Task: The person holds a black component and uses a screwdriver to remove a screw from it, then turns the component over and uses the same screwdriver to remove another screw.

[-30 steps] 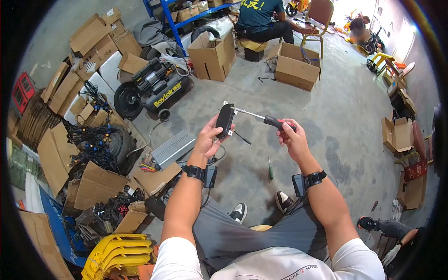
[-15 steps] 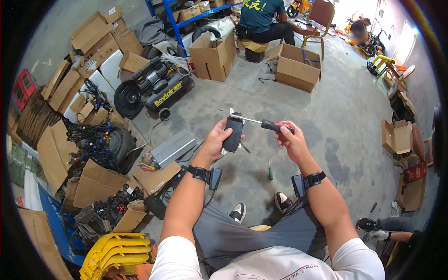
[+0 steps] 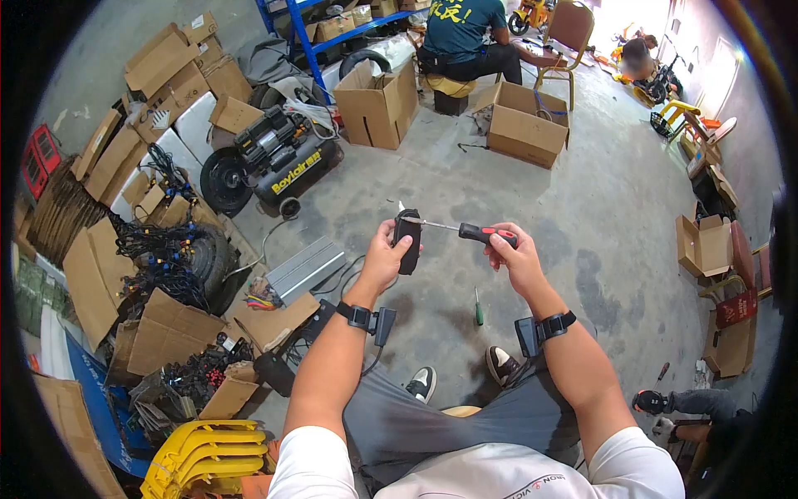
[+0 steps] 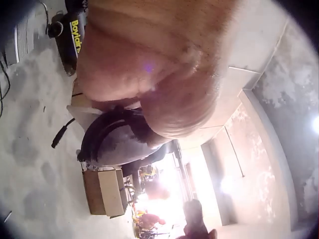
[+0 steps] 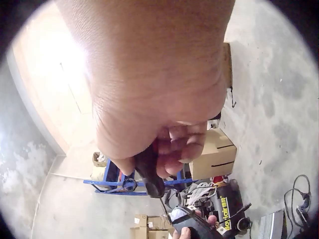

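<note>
In front of the lap, my left hand [image 3: 382, 264] grips a black oblong part [image 3: 408, 264] with a pale tab at its far end, thumb across the near face. A short cable with a black plug [image 4: 59, 139] shows beside the part in the left wrist view. Between thumb and fingers of my right hand [image 3: 519, 259] is the handle of a screwdriver [image 3: 477, 234], black with red. Its shaft points left, and the tip is right at the part's upper end. The right wrist view shows the screwdriver handle [image 5: 148, 172] partly covered by the fingers.
A green-handled screwdriver [image 3: 479, 313] lies on the floor ahead of the shoes. To the left are a metal-finned box [image 3: 306, 270], an air compressor [image 3: 291, 170] and piled cardboard. Open cartons [image 3: 528, 125] stand farther off, near a seated person [image 3: 464, 41].
The black part has been turned in my left hand, from its broad face to a narrower view. My right hand has shifted slightly left, keeping the screwdriver tip at the part's upper end.
</note>
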`<state>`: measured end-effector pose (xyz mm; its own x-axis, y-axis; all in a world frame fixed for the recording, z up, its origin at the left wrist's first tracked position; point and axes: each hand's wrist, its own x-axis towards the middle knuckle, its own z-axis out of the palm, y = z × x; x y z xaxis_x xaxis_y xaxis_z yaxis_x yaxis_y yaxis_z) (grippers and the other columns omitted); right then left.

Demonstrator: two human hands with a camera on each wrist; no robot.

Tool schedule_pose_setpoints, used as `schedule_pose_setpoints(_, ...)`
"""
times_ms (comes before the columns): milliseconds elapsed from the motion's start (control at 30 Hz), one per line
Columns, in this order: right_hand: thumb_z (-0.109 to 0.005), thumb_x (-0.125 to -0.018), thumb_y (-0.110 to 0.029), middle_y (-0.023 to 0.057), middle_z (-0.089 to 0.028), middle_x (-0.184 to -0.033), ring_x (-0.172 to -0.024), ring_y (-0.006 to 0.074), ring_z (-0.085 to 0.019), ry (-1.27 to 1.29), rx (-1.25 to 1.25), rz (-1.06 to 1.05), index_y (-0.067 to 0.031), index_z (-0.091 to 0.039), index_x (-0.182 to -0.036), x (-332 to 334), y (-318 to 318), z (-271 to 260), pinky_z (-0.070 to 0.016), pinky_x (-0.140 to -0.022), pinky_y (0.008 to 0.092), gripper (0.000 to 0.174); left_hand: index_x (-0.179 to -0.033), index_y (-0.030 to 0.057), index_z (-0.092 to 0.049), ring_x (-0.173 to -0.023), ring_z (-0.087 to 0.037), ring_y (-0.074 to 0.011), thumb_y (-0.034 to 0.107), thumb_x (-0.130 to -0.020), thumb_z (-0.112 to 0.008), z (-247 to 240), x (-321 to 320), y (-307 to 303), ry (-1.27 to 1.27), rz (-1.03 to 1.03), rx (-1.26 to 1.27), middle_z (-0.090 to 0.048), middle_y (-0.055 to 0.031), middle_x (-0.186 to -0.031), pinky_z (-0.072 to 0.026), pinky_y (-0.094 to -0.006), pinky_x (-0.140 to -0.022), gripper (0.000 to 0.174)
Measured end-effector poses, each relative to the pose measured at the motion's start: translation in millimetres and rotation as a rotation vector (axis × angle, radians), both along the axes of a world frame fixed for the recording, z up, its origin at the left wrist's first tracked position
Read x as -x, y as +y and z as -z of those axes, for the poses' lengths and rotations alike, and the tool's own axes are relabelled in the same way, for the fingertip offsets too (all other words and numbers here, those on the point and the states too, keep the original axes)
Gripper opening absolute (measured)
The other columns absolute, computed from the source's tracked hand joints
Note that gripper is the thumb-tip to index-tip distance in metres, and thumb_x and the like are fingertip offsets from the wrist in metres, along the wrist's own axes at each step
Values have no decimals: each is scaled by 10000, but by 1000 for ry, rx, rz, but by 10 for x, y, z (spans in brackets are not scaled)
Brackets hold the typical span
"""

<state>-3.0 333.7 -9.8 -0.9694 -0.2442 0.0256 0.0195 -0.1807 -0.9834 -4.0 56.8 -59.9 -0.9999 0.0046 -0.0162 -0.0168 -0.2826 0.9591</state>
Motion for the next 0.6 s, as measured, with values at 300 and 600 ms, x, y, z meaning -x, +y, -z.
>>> schedule_pose_setpoints(300,-663,-919,-224,51,-653,-802,-626,90,-568,72,-136,4,1,-579,-1129,-26,-40,24,-450,-555,239,319,-1375,4,-455,-1042,-655,-264,90,-891,-602,105,-1,-10,194,-180,600,-670,-178,-1123,-482,-338,-910,513)
schedule_pose_setpoints(600,-684,-903,-210,38,-647,-861,-698,86,-579,112,-250,37,-3,-595,-1124,-62,-67,-13,-489,-611,248,317,-1330,1,-512,-1031,-668,-355,80,-869,-609,-54,-56,40,240,-286,786,-676,-239,-1100,-507,-389,-879,478)
